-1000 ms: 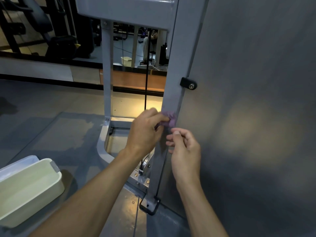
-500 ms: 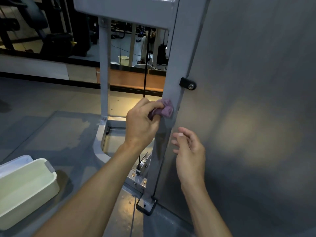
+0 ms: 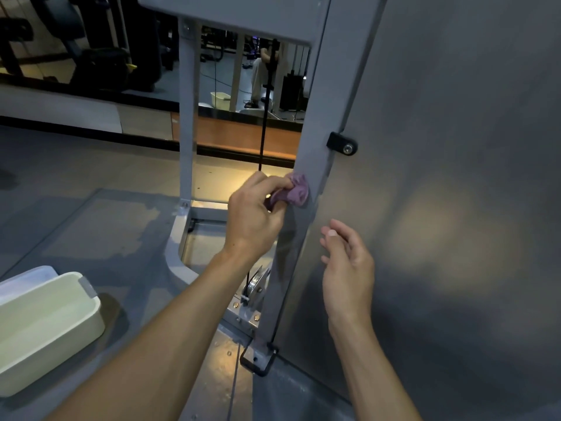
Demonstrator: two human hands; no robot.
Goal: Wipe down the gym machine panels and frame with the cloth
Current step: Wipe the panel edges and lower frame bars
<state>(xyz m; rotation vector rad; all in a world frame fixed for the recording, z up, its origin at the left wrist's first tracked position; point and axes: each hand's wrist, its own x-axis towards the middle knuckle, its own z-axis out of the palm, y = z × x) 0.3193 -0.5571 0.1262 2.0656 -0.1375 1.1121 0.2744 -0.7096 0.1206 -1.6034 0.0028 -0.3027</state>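
Observation:
My left hand (image 3: 253,214) grips a small bunched purple cloth (image 3: 296,191) and presses it against the grey upright post (image 3: 312,117) of the gym machine frame. Just right of the post stands the large grey side panel (image 3: 440,177), with a black latch (image 3: 341,143) at its edge. My right hand (image 3: 349,262) hovers in front of the panel's lower left part, fingers loosely curled and holding nothing. Whether it touches the panel I cannot tell.
A cream plastic bin (image 3: 45,326) with a pale lid sits on the floor at lower left. A black cable (image 3: 263,123) runs down inside the frame to a pulley (image 3: 255,284). A second grey post (image 3: 186,117) stands left. A mirror behind reflects gym equipment.
My left hand has slid the cloth up the post. My right hand has drawn back and down from the cloth, away from the post.

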